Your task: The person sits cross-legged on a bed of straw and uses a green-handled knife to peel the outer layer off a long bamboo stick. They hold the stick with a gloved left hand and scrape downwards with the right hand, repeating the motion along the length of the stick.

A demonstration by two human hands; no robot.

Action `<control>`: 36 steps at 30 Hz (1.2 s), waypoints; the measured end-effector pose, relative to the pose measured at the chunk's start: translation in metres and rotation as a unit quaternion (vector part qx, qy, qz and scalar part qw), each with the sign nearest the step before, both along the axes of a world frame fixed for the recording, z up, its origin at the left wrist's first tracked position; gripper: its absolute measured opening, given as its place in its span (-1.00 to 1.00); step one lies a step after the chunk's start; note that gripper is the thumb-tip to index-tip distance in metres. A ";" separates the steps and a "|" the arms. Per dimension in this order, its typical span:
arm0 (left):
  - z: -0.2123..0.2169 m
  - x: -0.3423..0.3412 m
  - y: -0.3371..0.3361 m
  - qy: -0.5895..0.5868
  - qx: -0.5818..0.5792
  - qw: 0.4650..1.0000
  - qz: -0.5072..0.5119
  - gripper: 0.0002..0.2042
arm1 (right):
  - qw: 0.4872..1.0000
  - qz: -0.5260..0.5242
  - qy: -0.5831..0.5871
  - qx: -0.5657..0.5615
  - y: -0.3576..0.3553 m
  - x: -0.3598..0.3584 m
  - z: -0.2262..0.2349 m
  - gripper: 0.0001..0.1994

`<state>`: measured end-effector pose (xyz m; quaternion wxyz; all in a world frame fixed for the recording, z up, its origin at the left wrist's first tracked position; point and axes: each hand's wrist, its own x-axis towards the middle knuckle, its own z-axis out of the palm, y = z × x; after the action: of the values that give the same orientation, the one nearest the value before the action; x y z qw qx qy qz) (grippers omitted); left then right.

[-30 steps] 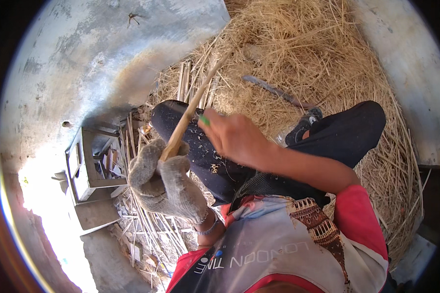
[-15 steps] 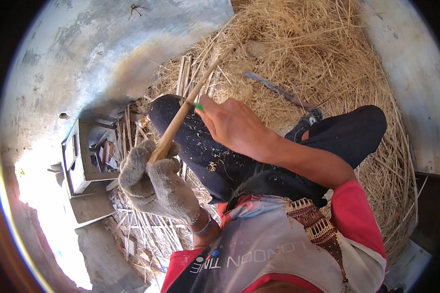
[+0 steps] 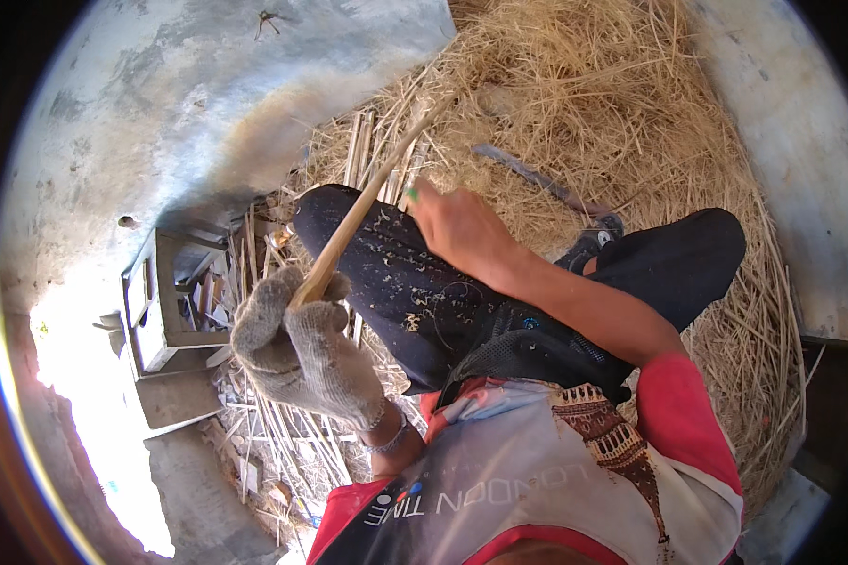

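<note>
My left hand [image 3: 301, 344], in a grey knitted glove, is closed round the lower end of a long, pale wooden stick [image 3: 360, 209]. The stick slants up and away to the right, over my left knee. Bare and a little blurred, my right hand [image 3: 466, 231] is closed just right of the stick, apart from it. A bit of green at its fingers belongs to a small knife [image 3: 412, 194]; its blade cannot be made out now. Pale shavings [image 3: 413, 320] are scattered over my dark trousers [image 3: 396, 273].
Straw [image 3: 575, 75] covers the floor ahead and to the right. A machete-like tool [image 3: 537, 176] lies on it beyond my knees. On the left are split sticks [image 3: 358, 146] and an open wooden box frame [image 3: 165, 311]. Plastered walls [image 3: 160, 104] close in both sides.
My right hand has moved right and slightly down, off the stick, taking the green-handled knife with it. My left hand and the stick have hardly moved.
</note>
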<state>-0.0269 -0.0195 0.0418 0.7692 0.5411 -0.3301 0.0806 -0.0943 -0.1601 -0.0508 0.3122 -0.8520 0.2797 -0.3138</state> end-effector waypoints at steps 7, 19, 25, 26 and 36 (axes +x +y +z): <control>0.000 0.000 0.004 -0.003 0.006 1.000 -0.005 -0.67 | 0.991 0.049 -0.111 -0.060 0.025 0.004 0.016 -0.76; 0.001 -0.007 -0.004 -0.009 0.016 1.000 0.009 -0.62 | 1.000 -0.017 -0.001 0.004 -0.034 0.004 -0.040 -0.74; 0.000 -0.009 0.000 -0.035 0.024 0.999 0.011 -0.62 | 0.998 0.019 -0.052 -0.011 -0.018 0.012 -0.013 -0.72; 0.001 -0.007 -0.004 -0.036 0.024 0.999 0.009 -0.63 | 0.998 0.012 -0.062 -0.019 -0.025 0.015 -0.020 -0.72; 0.006 0.018 0.004 -0.082 0.099 0.990 0.054 -0.69 | 0.998 0.048 -0.048 -0.004 -0.033 -0.001 -0.005 -0.72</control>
<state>-0.0093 -0.0159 0.0483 0.6769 0.6230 -0.3687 0.1332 -0.0954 -0.1932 -0.0559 0.3367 -0.8493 0.2224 -0.3404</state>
